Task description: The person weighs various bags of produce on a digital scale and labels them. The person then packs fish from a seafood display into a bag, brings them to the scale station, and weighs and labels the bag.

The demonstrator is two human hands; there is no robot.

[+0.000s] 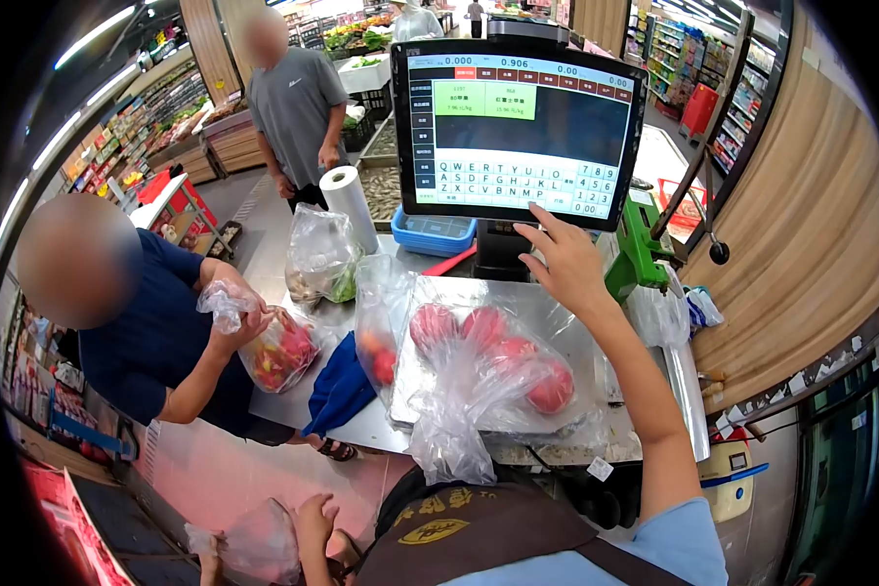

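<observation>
My right hand (565, 256) is raised at the lower edge of the touchscreen (527, 127), fingers apart and holding nothing. One fingertip is at the on-screen keyboard, near its bottom row; contact is hard to confirm. Below the screen, a clear knotted plastic bag (454, 391) with several round red fruits (549, 384) lies on the metal weighing plate (547, 303). My left hand is not in view. Beside the plate, to the left, stands another clear bag with red and orange fruit (379, 361).
A person in dark blue (166, 322) holds a bagged red item (278, 350) at left. Another in grey (301, 107) stands behind the counter. Another person's hands (314, 524) and bag are at bottom left. A bag roll (350, 207), blue cloth (340, 389) and green device (638, 244) surround the scale.
</observation>
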